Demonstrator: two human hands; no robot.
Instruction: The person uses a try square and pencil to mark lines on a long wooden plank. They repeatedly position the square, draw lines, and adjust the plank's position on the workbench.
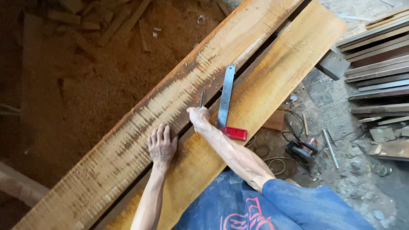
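Left hand (pixel 161 145) lies flat, palm down and fingers spread, on the upper of two long rough-sawn planks (pixel 170 102), gripping nothing. Right hand (pixel 198 117) is closed around a pencil (pixel 201 99), its tip set on the same plank near the edge facing the second plank (pixel 272 81). Just beside that hand a try square (pixel 226 102) with a metal blade and a red stock rests across the second plank; a circular saw (pixel 302 150) sits on the littered floor beyond.

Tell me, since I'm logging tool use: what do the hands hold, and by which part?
Right hand grips a pencil by its lower end. Left hand lies flat on the plank, holding nothing.
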